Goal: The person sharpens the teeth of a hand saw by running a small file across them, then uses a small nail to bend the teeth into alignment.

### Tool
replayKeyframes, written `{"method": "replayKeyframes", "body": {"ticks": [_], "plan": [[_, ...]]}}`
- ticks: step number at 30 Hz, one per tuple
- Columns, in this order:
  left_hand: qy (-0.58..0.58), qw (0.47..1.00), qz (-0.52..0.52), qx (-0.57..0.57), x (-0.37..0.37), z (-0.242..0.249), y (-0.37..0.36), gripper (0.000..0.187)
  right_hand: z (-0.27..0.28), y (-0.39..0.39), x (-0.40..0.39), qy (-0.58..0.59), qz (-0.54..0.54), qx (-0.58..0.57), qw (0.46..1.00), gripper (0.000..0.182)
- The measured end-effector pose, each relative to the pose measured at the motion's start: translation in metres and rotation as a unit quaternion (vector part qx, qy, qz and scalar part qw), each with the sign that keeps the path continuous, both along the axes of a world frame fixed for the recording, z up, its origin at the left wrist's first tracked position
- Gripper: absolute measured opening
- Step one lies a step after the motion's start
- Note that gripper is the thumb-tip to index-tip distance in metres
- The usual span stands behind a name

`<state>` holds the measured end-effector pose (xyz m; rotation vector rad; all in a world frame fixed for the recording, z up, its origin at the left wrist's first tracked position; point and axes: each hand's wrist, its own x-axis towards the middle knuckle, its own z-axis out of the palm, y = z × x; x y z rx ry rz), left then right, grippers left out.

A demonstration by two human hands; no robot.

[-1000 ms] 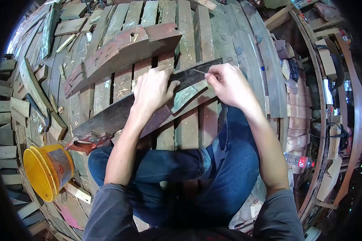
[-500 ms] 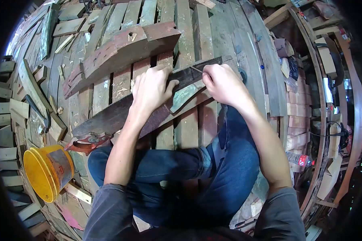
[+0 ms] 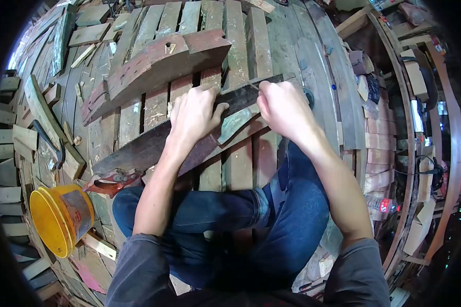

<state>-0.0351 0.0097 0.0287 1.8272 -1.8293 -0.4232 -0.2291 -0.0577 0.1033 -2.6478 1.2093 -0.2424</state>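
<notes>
A hand saw [image 3: 133, 150] lies slantwise across the centre, teeth facing away from me, its red handle [image 3: 112, 182] at the lower left. My left hand [image 3: 195, 113] grips the middle of the blade, thumb on its near face. My right hand [image 3: 284, 108] is closed near the blade's far right end, round a thin tool [image 3: 254, 86] whose tip meets the toothed edge. Most of that tool is hidden in my fingers. Beneath the blade are a greenish wood piece [image 3: 237, 123] and a dark reddish board [image 3: 202, 156].
A curved reddish timber [image 3: 153, 66] lies beyond the saw on wooden slats. A yellow bucket [image 3: 51, 222] stands at lower left, near a dark curved tool [image 3: 48, 140]. My crossed legs are below the saw. A plastic bottle [image 3: 381, 203] lies at right.
My right hand has shifted slightly left and down along the blade's end, with the thin tool in it. My left hand and the saw have barely moved.
</notes>
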Motion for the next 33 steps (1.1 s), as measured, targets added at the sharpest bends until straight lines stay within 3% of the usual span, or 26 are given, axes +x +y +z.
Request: {"method": "replayKeyframes", "body": {"ticks": [5,10,33], "plan": [[0.008,1.000,0.002,0.005,0.000,0.001,-0.001,0.032,0.000,-0.005,-0.005,-0.054,0.004,0.035,0.998,0.017],[0.013,1.000,-0.002,-0.005,0.000,0.000,-0.001,0.032,0.007,-0.002,-0.003,-0.016,0.010,0.069,0.997,0.018],[0.012,1.000,-0.006,-0.008,0.000,0.000,0.000,0.032,-0.002,-0.001,-0.003,0.029,0.013,0.007,0.999,0.018]]}}
